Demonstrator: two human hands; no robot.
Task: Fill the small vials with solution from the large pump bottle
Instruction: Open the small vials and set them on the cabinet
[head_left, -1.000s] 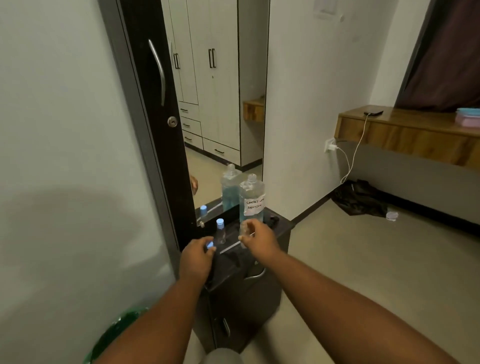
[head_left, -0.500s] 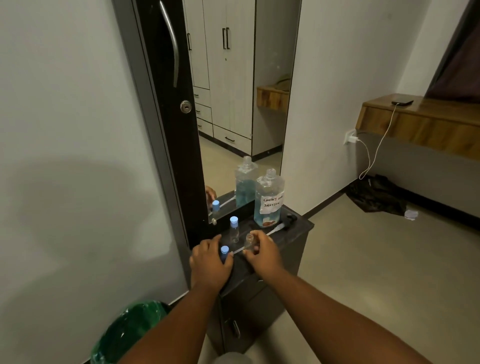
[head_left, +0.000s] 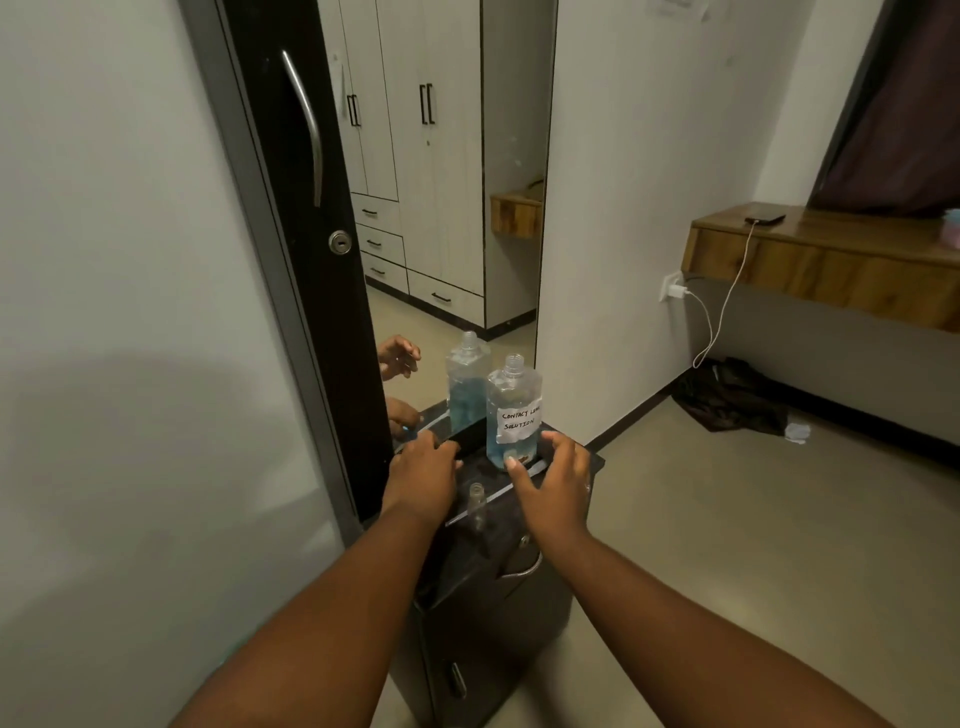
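— What's changed? 
— The right hand (head_left: 553, 480) has let go of the open vial (head_left: 476, 493), now standing mid-frame on the tabletop (head_left: 582, 462), and reaches, fingers spread, for the large bottle (head_left: 513, 410).
— Left hand (head_left: 423, 470)?
— Fingers curled; can't tell around what. Filling comes next, I'd guess.

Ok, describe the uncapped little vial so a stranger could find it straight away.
Find the tall mirror, then the dark cabinet below it. Near its front edge, between both hands, stands the small clear vial. Unlike the big labelled bottle behind, it is tiny and label-free.
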